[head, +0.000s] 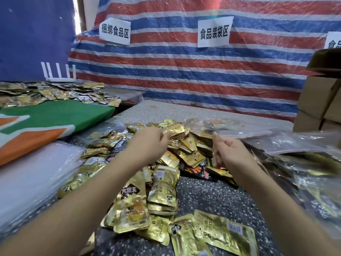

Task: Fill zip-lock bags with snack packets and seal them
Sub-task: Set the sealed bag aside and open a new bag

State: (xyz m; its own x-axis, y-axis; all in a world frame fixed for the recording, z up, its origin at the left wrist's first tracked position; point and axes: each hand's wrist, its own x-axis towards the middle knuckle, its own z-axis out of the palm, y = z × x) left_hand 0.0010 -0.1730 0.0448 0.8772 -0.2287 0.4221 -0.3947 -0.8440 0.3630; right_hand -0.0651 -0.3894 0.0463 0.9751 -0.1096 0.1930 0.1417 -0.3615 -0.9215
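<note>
A heap of gold snack packets (166, 174) covers the speckled table (212, 196) in front of me. My left hand (147, 143) reaches over the heap, its fingertips curled round the edge of one gold packet (175, 130) at the top. My right hand (228, 154) hovers just right of the heap with its index finger raised and the other fingers loosely curled, holding nothing. Beyond it lies a blurred clear zip-lock bag (221, 126) with packets inside. Its seal is too blurred to judge.
Clear bags (304, 143) and bags holding gold packets (313, 174) lie at the right. Cardboard boxes (313, 100) stand at the far right. A green and orange cloth (46, 122), clear plastic (27, 172) and more packets (55, 93) fill the left. A striped tarp (184, 71) closes the back.
</note>
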